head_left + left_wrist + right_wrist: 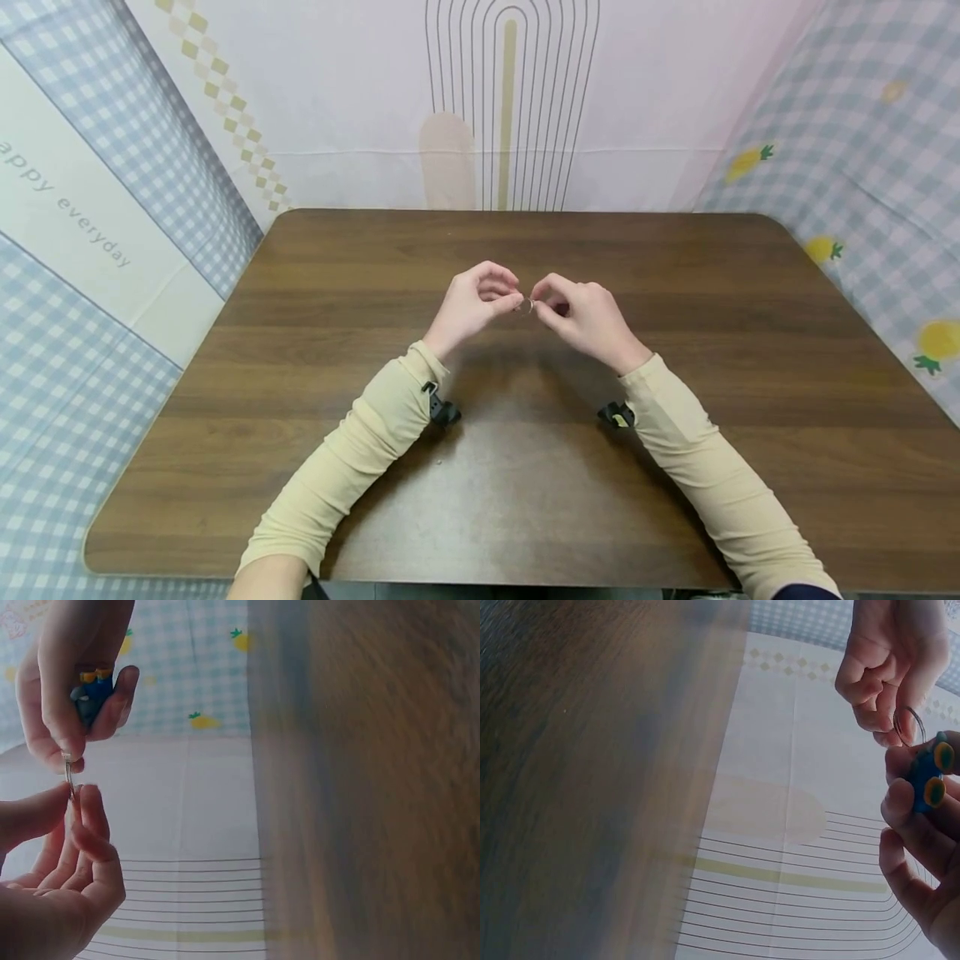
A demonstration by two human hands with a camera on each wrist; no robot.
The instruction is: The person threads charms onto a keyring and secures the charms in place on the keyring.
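Between the two hands is a thin metal key ring (69, 772), seen nearly edge-on in the left wrist view. My left hand (474, 305) pinches one side of it between thumb and fingertip, the other fingers loosely bent. From the opposite side my right hand (587, 315) pinches the ring near its fingertips. A small blue charm (922, 780) with orange-yellow round ends lies within the right hand's fingers, partly covered by them. How the charm joins the ring is hidden. Both hands are raised above the table, fingertips close together.
A brown wooden table (360, 517) with rounded corners spreads beneath the arms. Behind it hangs a pale cloth (345, 100) with arch lines; checked cloths hang on both sides. Black wrist devices (442, 408) are strapped over the cream sleeves. A tiny speck lies near the left forearm.
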